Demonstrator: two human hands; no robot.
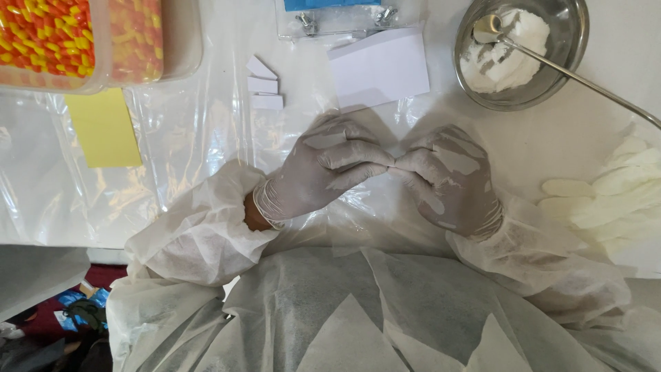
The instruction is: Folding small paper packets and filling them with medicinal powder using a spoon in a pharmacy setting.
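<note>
My left hand [323, 172] and my right hand [451, 179] are both in pale, powder-dusted gloves and meet fingertip to fingertip above the plastic-covered table [206, 138]. Between the pinched fingertips sits a small white piece [394, 165], too small to identify. Three small folded white paper packets [263, 84] lie just beyond my left hand. A white paper sheet [379, 67] lies beyond both hands. A steel bowl [566, 41] holds white powder [513, 48] and a long metal spoon [551, 65] at the upper right.
Clear containers of orange and yellow capsules [69, 38] stand at the upper left. A yellow paper strip [105, 127] lies below them. Spare pale gloves [606, 196] rest at the right edge. A clear holder with metal clips [337, 17] sits at the top centre.
</note>
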